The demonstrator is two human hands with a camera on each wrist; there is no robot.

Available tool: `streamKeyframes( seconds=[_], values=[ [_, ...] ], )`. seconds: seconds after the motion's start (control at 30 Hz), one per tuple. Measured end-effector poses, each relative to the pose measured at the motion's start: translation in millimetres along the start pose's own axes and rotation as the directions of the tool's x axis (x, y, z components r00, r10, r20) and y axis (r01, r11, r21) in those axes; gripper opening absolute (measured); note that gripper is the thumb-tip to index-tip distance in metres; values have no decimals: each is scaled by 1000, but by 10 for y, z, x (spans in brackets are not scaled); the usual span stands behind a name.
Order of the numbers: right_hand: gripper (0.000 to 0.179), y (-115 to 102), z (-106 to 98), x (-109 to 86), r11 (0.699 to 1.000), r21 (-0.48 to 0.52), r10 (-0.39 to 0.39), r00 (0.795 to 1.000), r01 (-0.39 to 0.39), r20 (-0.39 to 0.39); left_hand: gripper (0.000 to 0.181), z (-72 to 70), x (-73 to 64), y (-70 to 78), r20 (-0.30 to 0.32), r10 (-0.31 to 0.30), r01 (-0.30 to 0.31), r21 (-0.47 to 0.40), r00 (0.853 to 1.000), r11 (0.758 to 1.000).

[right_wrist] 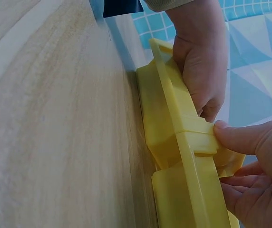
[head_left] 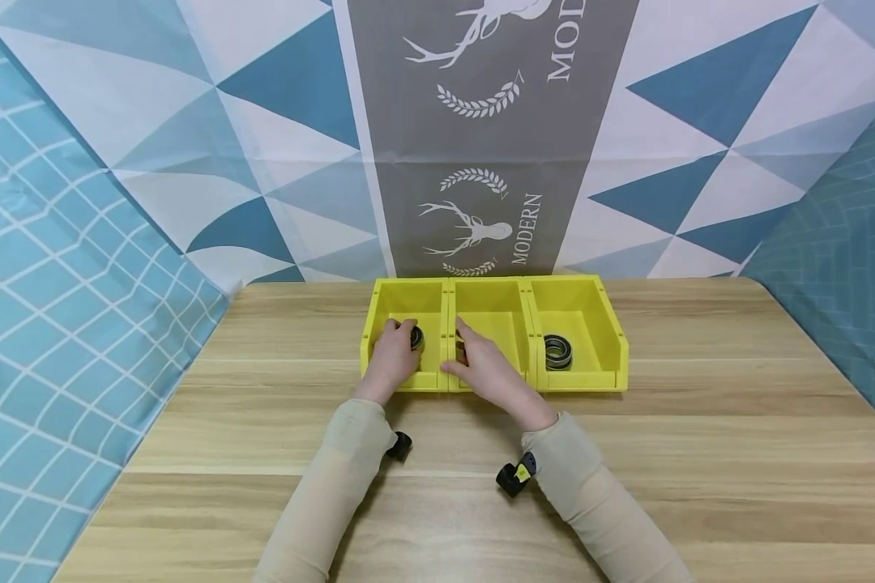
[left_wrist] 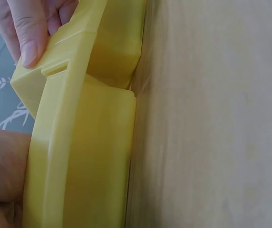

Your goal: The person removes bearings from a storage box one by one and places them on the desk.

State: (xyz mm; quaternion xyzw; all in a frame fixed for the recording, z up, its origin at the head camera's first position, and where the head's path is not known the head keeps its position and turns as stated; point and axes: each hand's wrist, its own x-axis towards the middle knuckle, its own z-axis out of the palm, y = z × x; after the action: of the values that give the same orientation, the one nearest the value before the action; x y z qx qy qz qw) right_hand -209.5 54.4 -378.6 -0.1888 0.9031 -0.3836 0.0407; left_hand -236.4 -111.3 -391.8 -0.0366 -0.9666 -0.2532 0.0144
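Observation:
Three yellow bins stand side by side. My left hand (head_left: 392,358) reaches into the left bin (head_left: 430,380), fingers curled at a black-rimmed ring bearing (head_left: 417,338) that is partly hidden by them. My right hand (head_left: 492,372) reaches into the middle bin (head_left: 492,300), thumb and index finger spread apart. In the right wrist view its thumb (right_wrist: 231,135) touches the rim between the left and middle bins, while its other fingers (right_wrist: 243,187) are inside the bin. Something dark shows between thumb and index finger, mostly hidden.
In the right bin (head_left: 586,340), ring bearings (head_left: 557,352) lie near the front left corner. The bins sit at the back of a wooden table (head_left: 437,502), close to a patterned backdrop (head_left: 474,162). Black wrist cameras (head_left: 512,479) hang under both sleeves.

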Motion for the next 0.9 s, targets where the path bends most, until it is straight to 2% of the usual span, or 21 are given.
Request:
streamKeyframes(
  seconds=[0.2,0.47,0.9],
  values=[
    [76,-12,14,-19,1000,19,-6,1000,5,6,50,-8,-47,-14,-14,1,-1,-16,1000,1000],
    [77,13,38,-14,999,43,9,1000,-9,15,48,21,-68,-38,-79,17,-16,19,997,1000],
    [75,1,11,-10,1000,3,-7,1000,7,-3,49,-11,-129,50,-151,56,-48,58,987,997]
  ],
)
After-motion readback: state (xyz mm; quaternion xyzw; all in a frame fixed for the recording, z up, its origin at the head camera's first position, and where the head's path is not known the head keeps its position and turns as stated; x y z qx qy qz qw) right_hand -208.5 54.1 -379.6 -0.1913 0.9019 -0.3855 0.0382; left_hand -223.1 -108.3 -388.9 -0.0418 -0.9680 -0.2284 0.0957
